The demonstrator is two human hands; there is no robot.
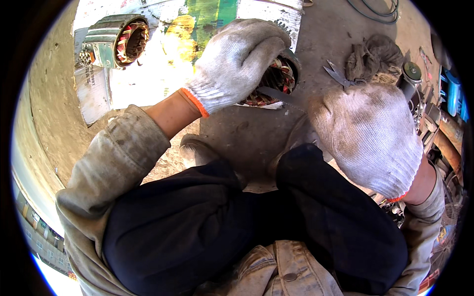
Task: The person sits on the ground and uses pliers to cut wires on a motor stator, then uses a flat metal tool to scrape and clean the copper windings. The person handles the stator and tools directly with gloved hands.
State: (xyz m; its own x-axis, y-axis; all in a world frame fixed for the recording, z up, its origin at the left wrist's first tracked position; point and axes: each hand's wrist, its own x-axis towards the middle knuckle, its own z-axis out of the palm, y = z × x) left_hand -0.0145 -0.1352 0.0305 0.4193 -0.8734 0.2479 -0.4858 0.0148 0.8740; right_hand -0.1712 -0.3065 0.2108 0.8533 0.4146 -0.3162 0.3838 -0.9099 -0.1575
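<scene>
A motor stator (284,79) with red and cream lacing on its windings stands before me, its open end turned my way. Over its top lies my left hand (242,61) in a dirty white knitted glove, fingers curled round the casing and the fingertips hidden. My right hand (365,128), gloved alike, is closed on a tool whose handle is out of sight. From that fist a narrow grey blade (282,95) points left to the lower rim of the stator's opening. Whether its tip touches the windings I cannot tell.
A second, green stator (106,47) lies at the far left on flattened cardboard (94,98). Scissors (340,76) and a dark cloth (377,56) are beyond my right hand, near a round-topped can (412,71). Metal scrap crowds the right side; a hose (382,17) coils farther back.
</scene>
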